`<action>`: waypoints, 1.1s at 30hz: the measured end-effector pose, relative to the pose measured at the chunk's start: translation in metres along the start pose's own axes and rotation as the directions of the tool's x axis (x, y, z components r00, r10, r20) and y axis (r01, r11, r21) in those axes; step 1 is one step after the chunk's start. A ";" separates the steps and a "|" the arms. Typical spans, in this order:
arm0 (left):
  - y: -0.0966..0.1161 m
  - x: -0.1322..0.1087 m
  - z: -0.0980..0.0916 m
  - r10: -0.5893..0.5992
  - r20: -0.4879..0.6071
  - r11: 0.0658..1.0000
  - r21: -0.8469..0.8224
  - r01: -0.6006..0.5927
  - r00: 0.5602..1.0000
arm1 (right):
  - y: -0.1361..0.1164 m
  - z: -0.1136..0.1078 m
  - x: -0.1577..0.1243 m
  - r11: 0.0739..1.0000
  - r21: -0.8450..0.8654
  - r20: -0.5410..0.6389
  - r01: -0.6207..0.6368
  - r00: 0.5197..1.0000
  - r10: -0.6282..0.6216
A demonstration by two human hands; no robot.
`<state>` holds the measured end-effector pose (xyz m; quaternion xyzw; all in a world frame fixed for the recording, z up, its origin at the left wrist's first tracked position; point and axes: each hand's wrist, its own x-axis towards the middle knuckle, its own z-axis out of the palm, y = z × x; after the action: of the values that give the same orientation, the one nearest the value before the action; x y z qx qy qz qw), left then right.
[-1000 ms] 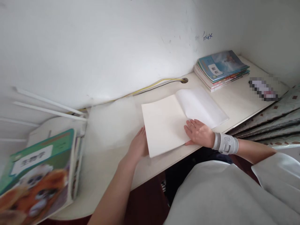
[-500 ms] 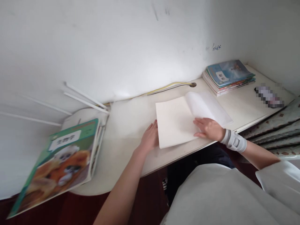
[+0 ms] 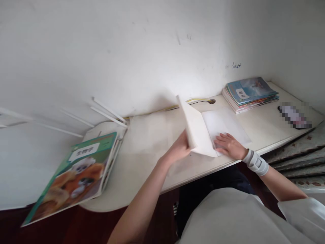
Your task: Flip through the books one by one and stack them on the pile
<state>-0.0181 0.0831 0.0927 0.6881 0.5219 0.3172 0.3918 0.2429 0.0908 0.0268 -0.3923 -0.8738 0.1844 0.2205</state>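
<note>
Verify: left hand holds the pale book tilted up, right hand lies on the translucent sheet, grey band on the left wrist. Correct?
No: the head view shows the grey band on the right wrist. The left hand holds the pale book tilted up; the right hand lies on the translucent sheet.

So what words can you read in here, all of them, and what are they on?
"生物学": white label on the green paperback book with furry animals.
Small orange print on that book: too blurred to read.
White tag on the blue-covered book topping the stack: too blurred.
Dark handwriting on the white wall: can't make it out.
Open cream-white booklet: no words show.
</note>
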 end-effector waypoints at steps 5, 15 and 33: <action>0.036 0.034 0.034 0.279 0.263 0.909 0.238 -0.342 0.924 | 0.030 -0.049 0.016 0.484 0.858 0.009 -0.175 0.945 0.326; -0.028 0.021 0.081 -0.108 0.065 0.587 0.809 0.011 0.992 | 0.090 -0.070 0.010 0.541 0.672 0.144 -0.506 0.806 0.574; -0.029 0.012 0.077 -0.039 0.044 0.551 0.835 -0.015 0.998 | 0.087 -0.066 -0.002 0.868 -0.293 -0.123 -0.401 0.916 0.382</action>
<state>0.0368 0.0830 0.0302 0.7967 0.6032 0.0094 0.0358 0.3318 0.1541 0.0384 -0.5964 -0.7870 0.0728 0.1400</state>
